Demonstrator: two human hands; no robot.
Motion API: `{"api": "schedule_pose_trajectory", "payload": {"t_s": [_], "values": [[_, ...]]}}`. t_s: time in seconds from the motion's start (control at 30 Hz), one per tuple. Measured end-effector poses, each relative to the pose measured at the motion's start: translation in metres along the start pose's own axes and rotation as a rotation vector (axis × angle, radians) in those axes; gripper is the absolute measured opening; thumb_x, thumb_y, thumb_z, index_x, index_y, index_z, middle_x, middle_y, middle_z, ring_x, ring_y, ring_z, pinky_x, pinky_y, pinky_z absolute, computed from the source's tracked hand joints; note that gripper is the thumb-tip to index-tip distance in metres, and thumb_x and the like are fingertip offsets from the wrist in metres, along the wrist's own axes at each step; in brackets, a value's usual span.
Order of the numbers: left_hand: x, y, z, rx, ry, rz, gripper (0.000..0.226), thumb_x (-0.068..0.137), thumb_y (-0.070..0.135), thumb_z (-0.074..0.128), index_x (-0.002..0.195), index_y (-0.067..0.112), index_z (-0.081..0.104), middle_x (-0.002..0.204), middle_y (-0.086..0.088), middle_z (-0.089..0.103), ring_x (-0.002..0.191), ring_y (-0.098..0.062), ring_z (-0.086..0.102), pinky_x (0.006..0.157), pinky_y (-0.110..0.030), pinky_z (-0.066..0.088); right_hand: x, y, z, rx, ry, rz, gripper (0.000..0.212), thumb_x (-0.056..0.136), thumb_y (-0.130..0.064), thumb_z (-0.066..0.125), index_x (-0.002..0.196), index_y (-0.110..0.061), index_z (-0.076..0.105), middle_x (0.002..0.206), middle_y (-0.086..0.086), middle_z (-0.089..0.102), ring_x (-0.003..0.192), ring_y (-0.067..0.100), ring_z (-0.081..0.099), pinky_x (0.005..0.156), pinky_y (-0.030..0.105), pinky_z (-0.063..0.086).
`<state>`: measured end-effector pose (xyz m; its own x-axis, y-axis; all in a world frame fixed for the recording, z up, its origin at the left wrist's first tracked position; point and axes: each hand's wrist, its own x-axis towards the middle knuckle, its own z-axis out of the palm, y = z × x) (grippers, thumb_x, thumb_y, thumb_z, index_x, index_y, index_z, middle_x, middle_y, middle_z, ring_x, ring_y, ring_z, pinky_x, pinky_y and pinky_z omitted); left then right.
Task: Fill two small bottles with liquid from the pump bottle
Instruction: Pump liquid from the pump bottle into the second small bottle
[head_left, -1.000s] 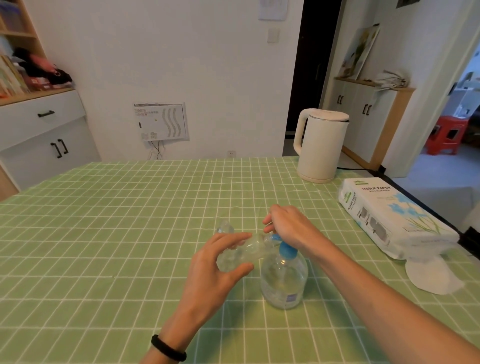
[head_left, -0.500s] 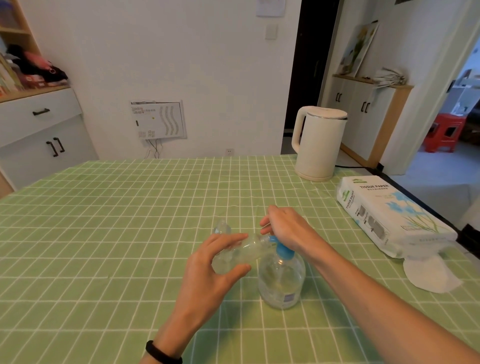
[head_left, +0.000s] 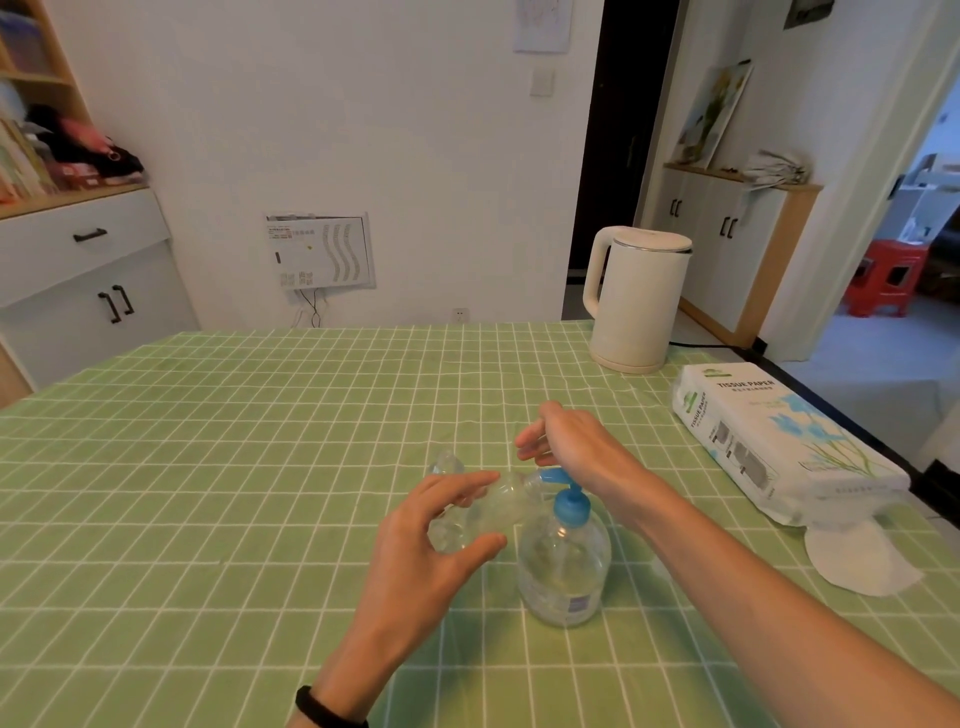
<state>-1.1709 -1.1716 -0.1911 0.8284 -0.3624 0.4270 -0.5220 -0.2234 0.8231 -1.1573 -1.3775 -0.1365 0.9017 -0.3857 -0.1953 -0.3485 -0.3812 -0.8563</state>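
Left hand (head_left: 431, 540) fingers (head_left: 467, 483) grip a tilted small bottle (head_left: 493, 512), its mouth at the pump bottle (head_left: 563, 566) spout, mid-desk (head_left: 208, 467) toward the near edge. Right hand (head_left: 576, 447) hovers above the pump, fingers loosely straight, holding nothing. The second small bottle (head_left: 448, 462) sits just behind.

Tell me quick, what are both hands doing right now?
Left hand: holding the small clear plastic bottle, tipped sideways.
Right hand: open, fingers loose above the big clear blue-topped pump bottle, gripping nothing.

Left hand (head_left: 415, 561) holds small bottle (head_left: 493, 512) at pump bottle (head_left: 563, 569) spout.
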Motion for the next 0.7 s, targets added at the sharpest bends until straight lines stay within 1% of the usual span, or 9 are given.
{"api": "schedule_pose_trajectory", "payload": {"t_s": [0.07,0.13,0.27,0.4,0.47,0.6,0.7], "values": [[0.0,0.0,-0.001,-0.004,-0.003,0.002,0.055,0.076,0.013,0.092,0.121,0.039,0.074,0.11,0.017,0.075,0.11,-0.005,0.066,0.091,-0.005,0.043,0.0,0.002,0.001,0.013,0.003,0.0,0.057,0.112,-0.037,0.028,0.098,-0.017,0.079,0.101,-0.001,0.08,0.099,0.011,0.07,0.077,0.026,0.046],[0.0,0.0,0.0,-0.004,-0.006,0.0,0.054,0.077,0.014,0.092,0.121,0.039,0.074,0.11,0.017,0.075,0.11,-0.005,0.066,0.091,-0.005,0.043,0.0,0.003,0.001,0.009,0.014,0.003,0.058,0.112,-0.038,0.028,0.097,-0.016,0.079,0.097,0.0,0.082,0.097,0.012,0.072,0.076,0.025,0.046],[-0.001,-0.004,0.001,0.002,-0.007,-0.011,0.054,0.076,0.014,0.092,0.121,0.037,0.075,0.111,0.017,0.075,0.111,-0.002,0.067,0.092,-0.005,0.043,0.001,0.011,0.005,-0.002,0.004,0.031,0.057,0.111,-0.038,0.029,0.099,-0.015,0.079,0.095,0.0,0.082,0.096,0.012,0.073,0.08,0.029,0.048],[-0.002,-0.006,0.003,0.011,-0.019,-0.027,0.055,0.076,0.015,0.092,0.122,0.038,0.074,0.111,0.017,0.075,0.111,-0.003,0.067,0.093,-0.005,0.043,-0.001,0.012,0.008,-0.006,0.019,0.032,0.056,0.11,-0.037,0.029,0.099,-0.015,0.079,0.095,0.0,0.082,0.098,0.014,0.073,0.094,0.037,0.052],[-0.002,-0.006,0.003,0.01,-0.014,-0.024,0.055,0.076,0.015,0.093,0.122,0.038,0.074,0.111,0.017,0.075,0.111,-0.003,0.067,0.093,-0.005,0.043,-0.003,0.011,0.008,-0.017,0.029,0.023,0.056,0.111,-0.037,0.029,0.1,-0.014,0.079,0.096,0.0,0.082,0.1,0.015,0.073,0.098,0.038,0.051],[-0.002,-0.004,0.003,0.01,-0.019,-0.029,0.055,0.076,0.015,0.093,0.122,0.037,0.074,0.111,0.017,0.075,0.11,-0.004,0.067,0.093,-0.005,0.042,-0.006,0.006,0.005,-0.032,0.031,0.022,0.056,0.111,-0.038,0.029,0.099,-0.014,0.078,0.099,0.0,0.081,0.103,0.016,0.072,0.1,0.039,0.05],[-0.002,-0.002,0.002,-0.004,-0.012,-0.032,0.054,0.076,0.014,0.093,0.122,0.038,0.074,0.11,0.016,0.075,0.11,-0.006,0.067,0.092,-0.006,0.043,-0.006,-0.002,0.0,-0.056,0.038,0.015,0.055,0.111,-0.039,0.029,0.099,-0.016,0.078,0.101,-0.002,0.08,0.1,0.012,0.069,0.093,0.038,0.049]]}}
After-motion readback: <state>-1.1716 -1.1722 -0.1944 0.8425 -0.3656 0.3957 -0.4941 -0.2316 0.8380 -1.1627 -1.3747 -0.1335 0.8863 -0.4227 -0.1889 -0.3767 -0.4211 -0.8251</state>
